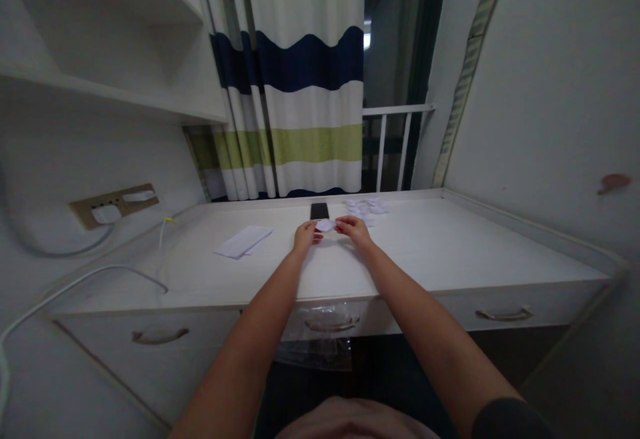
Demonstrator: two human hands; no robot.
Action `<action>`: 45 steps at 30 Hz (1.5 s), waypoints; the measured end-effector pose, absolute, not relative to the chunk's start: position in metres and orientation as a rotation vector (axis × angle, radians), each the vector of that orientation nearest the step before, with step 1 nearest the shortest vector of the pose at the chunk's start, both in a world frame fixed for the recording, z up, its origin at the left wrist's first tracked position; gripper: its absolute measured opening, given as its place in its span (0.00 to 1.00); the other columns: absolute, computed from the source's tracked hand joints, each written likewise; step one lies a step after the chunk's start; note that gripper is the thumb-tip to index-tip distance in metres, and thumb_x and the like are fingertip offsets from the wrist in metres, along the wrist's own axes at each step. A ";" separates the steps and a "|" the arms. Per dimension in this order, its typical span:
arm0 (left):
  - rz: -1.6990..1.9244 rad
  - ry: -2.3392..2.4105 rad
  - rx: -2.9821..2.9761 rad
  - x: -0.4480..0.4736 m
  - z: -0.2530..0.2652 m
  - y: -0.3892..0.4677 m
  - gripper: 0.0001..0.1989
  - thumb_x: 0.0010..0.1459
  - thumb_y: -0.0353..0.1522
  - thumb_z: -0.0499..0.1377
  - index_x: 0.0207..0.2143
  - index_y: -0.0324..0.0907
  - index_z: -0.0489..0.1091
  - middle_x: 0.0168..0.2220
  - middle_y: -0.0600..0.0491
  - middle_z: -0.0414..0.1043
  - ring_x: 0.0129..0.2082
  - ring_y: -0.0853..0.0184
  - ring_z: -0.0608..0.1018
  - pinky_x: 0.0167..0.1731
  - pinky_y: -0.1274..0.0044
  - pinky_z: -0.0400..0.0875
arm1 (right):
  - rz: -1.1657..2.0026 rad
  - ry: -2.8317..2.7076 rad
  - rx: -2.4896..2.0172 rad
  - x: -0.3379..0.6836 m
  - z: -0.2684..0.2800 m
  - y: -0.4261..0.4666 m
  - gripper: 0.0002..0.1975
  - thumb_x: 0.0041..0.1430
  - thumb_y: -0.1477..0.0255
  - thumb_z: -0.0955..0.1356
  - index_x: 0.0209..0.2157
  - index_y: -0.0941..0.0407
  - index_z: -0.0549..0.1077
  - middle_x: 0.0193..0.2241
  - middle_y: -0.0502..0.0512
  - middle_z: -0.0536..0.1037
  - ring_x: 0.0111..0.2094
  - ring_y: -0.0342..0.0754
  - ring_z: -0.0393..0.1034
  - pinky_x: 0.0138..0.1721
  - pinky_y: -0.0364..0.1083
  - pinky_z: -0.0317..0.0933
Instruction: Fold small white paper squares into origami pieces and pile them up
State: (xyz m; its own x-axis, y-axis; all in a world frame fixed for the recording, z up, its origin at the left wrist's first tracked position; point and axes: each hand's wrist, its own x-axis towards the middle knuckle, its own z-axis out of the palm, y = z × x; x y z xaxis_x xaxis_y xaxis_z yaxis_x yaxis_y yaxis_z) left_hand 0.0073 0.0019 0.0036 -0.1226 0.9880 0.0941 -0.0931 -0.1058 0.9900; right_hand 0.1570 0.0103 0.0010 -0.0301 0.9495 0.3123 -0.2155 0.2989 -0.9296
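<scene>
Between my two hands, just above the white desk, is a small piece of folded white paper (325,225). My left hand (307,234) pinches its left side, and my right hand (352,229) grips the right edge with thumb and fingers. Right behind the paper lies a dark phone (319,210). Several small folded white paper pieces (367,208) sit in a loose heap beyond my right hand. To the left of my left hand, a stack of white paper sheets (244,242) rests flat. The exact shape of the held paper is too small to make out.
The white desk (450,242) has drawers with metal handles (505,315) along its front. Clear plastic (320,352) hangs at the middle drawer. A white cable (125,268) crosses the left side near a wall socket (114,206). Behind hangs a striped curtain (310,59); a shelf (115,102) juts out upper left.
</scene>
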 end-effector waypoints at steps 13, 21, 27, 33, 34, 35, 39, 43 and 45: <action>1.525 0.970 1.299 0.012 0.013 0.008 0.12 0.43 0.34 0.63 0.29 0.35 0.69 0.28 0.52 0.71 0.24 0.72 0.75 0.32 0.74 0.73 | 1.040 -0.977 -0.750 0.163 0.002 0.029 0.09 0.37 0.70 0.73 0.23 0.58 0.71 0.18 0.48 0.73 0.21 0.41 0.69 0.32 0.45 0.67; 1.479 0.874 1.419 0.044 0.040 0.039 0.12 0.43 0.31 0.62 0.32 0.36 0.70 0.26 0.53 0.71 0.26 0.71 0.75 0.34 0.73 0.73 | 0.889 -0.955 -0.819 0.197 0.029 0.052 0.03 0.45 0.75 0.69 0.25 0.57 0.70 0.18 0.47 0.72 0.21 0.39 0.69 0.31 0.42 0.68; 1.387 0.829 1.499 0.089 0.054 0.080 0.08 0.43 0.28 0.62 0.29 0.36 0.69 0.25 0.53 0.70 0.27 0.71 0.75 0.34 0.73 0.73 | 0.786 -0.960 -0.964 0.252 0.039 0.076 0.03 0.45 0.76 0.69 0.25 0.58 0.70 0.19 0.48 0.73 0.23 0.40 0.69 0.30 0.42 0.67; 1.287 0.917 1.689 0.133 0.040 0.114 0.06 0.42 0.25 0.60 0.27 0.37 0.71 0.26 0.53 0.71 0.26 0.71 0.73 0.33 0.74 0.71 | 0.734 -0.932 -1.073 0.301 0.025 0.093 0.02 0.44 0.77 0.69 0.23 0.59 0.71 0.17 0.48 0.72 0.22 0.40 0.67 0.30 0.42 0.66; 1.285 0.939 1.752 0.139 0.037 0.120 0.05 0.42 0.25 0.60 0.26 0.38 0.71 0.27 0.52 0.71 0.27 0.70 0.73 0.34 0.73 0.71 | 0.735 -0.928 -1.087 0.308 0.022 0.096 0.02 0.43 0.77 0.69 0.22 0.59 0.71 0.17 0.48 0.72 0.22 0.40 0.67 0.30 0.43 0.66; 1.288 0.954 1.819 0.144 0.035 0.124 0.05 0.42 0.24 0.60 0.25 0.38 0.71 0.27 0.52 0.72 0.28 0.70 0.73 0.36 0.73 0.70 | 0.736 -0.921 -1.100 0.315 0.018 0.099 0.02 0.43 0.77 0.69 0.22 0.59 0.71 0.17 0.48 0.72 0.22 0.40 0.67 0.30 0.43 0.66; 1.262 0.974 1.997 0.158 0.029 0.139 0.04 0.41 0.24 0.61 0.23 0.40 0.72 0.27 0.52 0.72 0.32 0.67 0.73 0.41 0.73 0.67 | 0.738 -0.904 -1.155 0.335 0.004 0.112 0.02 0.43 0.77 0.69 0.21 0.59 0.71 0.17 0.49 0.72 0.22 0.41 0.67 0.30 0.44 0.65; 1.175 0.904 2.110 0.164 0.025 0.148 0.05 0.41 0.24 0.61 0.23 0.41 0.73 0.27 0.51 0.73 0.33 0.65 0.73 0.42 0.74 0.66 | 0.719 -0.921 -1.209 0.347 -0.011 0.123 0.02 0.41 0.78 0.69 0.22 0.59 0.71 0.16 0.49 0.71 0.21 0.41 0.66 0.27 0.43 0.64; 1.137 0.907 2.216 0.165 0.023 0.151 0.05 0.42 0.24 0.59 0.23 0.41 0.74 0.27 0.51 0.73 0.33 0.65 0.73 0.42 0.73 0.65 | 0.699 -0.924 -1.240 0.350 -0.017 0.127 0.01 0.41 0.78 0.69 0.22 0.59 0.71 0.16 0.49 0.71 0.20 0.41 0.66 0.26 0.43 0.63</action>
